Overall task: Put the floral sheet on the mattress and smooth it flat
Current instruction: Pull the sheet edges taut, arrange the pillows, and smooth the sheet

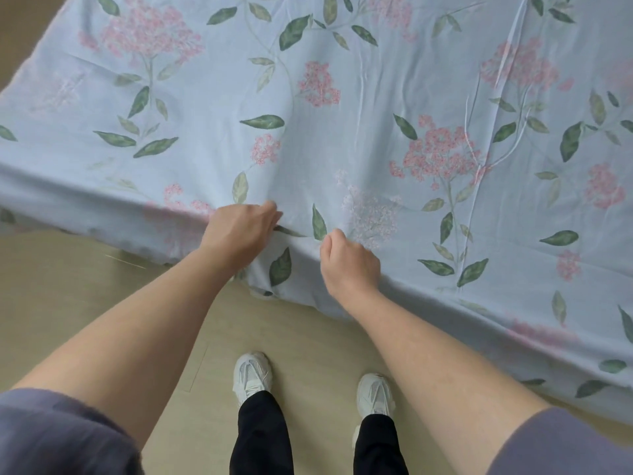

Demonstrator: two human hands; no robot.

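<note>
Close together, hands [239,231] [349,262] grip floral sheet [342,114] edge.

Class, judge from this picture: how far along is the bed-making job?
Done: the floral sheet already covers the bed top and hangs over the near edge. In hand: the left hand and right hand pinch the fabric at that edge. Left: creases on the right need smoothing.

Floral sheet [342,108]: one. Hands: two, left hand [239,231], right hand [349,262]. White sneakers: two [252,375].
</note>
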